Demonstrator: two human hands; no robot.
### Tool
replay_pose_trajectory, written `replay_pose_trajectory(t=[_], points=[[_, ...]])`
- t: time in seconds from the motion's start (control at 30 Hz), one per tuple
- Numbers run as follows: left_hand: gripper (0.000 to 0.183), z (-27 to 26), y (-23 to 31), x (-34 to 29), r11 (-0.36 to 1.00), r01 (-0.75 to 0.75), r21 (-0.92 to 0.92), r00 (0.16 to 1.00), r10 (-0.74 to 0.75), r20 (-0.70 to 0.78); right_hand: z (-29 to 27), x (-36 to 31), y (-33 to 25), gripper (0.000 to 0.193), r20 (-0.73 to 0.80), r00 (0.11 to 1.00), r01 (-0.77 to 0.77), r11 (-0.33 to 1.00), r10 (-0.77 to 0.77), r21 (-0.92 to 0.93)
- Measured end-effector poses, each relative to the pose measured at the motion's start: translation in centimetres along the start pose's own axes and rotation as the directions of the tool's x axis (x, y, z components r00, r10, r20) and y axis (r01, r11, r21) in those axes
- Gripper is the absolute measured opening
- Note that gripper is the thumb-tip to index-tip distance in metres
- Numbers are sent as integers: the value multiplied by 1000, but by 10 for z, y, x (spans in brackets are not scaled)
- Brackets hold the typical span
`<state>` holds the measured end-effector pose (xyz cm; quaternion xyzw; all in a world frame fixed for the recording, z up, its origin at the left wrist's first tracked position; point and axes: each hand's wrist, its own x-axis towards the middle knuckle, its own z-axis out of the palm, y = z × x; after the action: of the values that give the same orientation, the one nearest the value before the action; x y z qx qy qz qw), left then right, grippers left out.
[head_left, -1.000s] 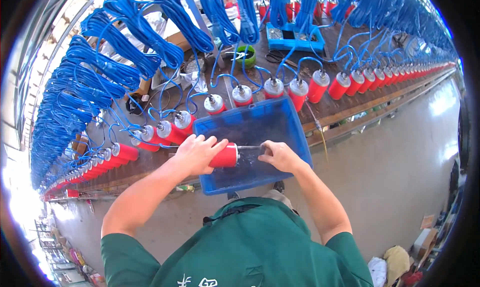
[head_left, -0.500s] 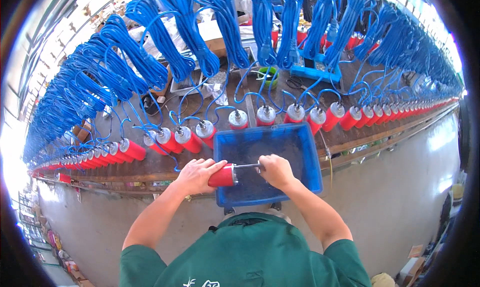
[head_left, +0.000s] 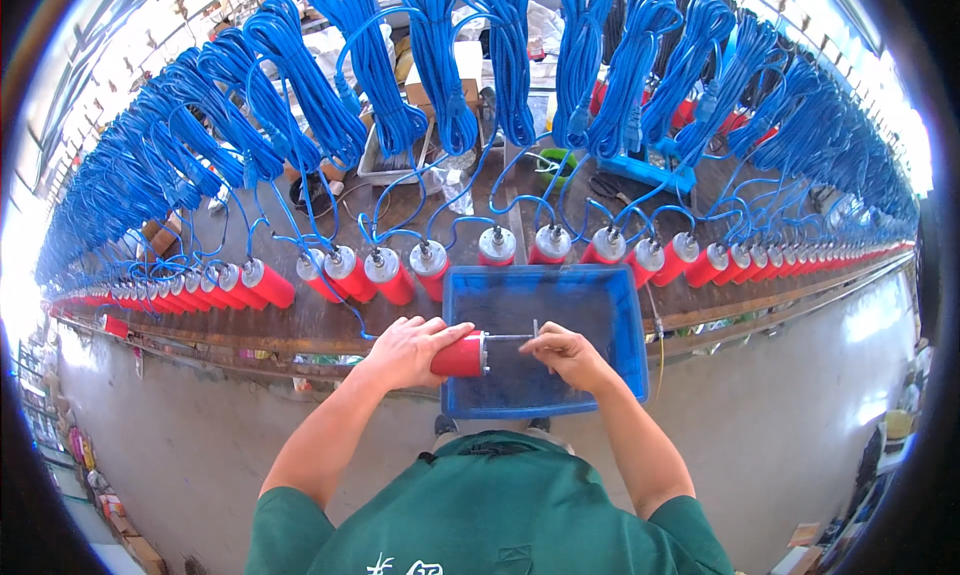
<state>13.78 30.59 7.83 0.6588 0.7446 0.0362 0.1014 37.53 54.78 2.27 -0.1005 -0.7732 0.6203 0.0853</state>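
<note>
My left hand (head_left: 408, 353) is wrapped round a red cylinder (head_left: 460, 357) with a metal end cap, held sideways over the near left part of a blue plastic tub (head_left: 640, 347). A T-handle wrench (head_left: 512, 337) reaches from the cap's right-hand end, its thin shaft lying level. At the crossbar, the fingers of my right hand (head_left: 568, 357) are closed in a pinch. The wrench's tip is hidden at the cap. Past my left hand, a blue cable (head_left: 345, 310) leads toward the held cylinder.
A long row of red cylinders (head_left: 388, 275) with metal caps lines the bench edge. Coiled blue cables (head_left: 432, 75) hang above and join them. Behind are a green bowl (head_left: 556, 167), a blue tray (head_left: 650, 171) and a grey bin (head_left: 395, 155). Grey floor (head_left: 740, 425) lies below.
My right hand has changed its grip, from a fist over the wrench handle to a looser pinch with the crossbar showing. The view has shifted slightly; my left hand keeps the cylinder.
</note>
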Motion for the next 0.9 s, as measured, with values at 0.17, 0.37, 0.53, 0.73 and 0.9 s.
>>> replay_pose_trajectory(t=[0.17,0.37,0.53,0.73,0.9], points=[[105,3,-2,-4,1000,13,-4,1000,-13,-4,-3,2,-33,44,88,979,-189,982,186,28],[102,3,0,0,1000,-14,14,999,15,-35,5,15,-20,27,-93,989,-142,536,117,-832],[105,2,3,-3,999,0,34,999,1,-39,-2,14,-27,37,-9,993,-98,780,117,-618],[105,3,4,-5,999,6,39,999,-5,-45,-7,0,-33,45,216,903,-429,737,372,522],[104,-1,4,-2,999,2,36,999,-1,-33,-3,2,-34,66,135,953,-298,925,272,235]])
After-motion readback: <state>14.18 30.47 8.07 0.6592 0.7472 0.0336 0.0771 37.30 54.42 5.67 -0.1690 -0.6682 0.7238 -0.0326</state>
